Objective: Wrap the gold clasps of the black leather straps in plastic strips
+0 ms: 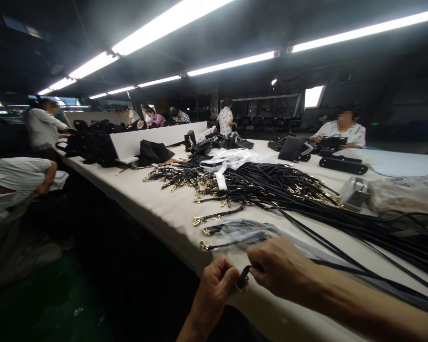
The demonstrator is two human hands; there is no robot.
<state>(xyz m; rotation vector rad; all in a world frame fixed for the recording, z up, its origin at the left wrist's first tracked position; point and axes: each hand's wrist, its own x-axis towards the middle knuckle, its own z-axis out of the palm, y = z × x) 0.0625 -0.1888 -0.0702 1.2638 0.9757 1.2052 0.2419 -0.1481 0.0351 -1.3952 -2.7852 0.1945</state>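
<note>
Strap clasp (241,282) pinched w/ both hands over long white table (157,209), dim workshop.

Two hands — left hand (214,289) and right hand (281,273) — share one clasp (241,282). One counter (157,202) carries straps (288,190) too many to count. Seven other people show — some partly hidden.

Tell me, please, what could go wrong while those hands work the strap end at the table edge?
The clasp pinched between left hand and right hand hangs past the table edge; it might drop if released. Its strap runs beside the strap pile and could snag there.
</note>
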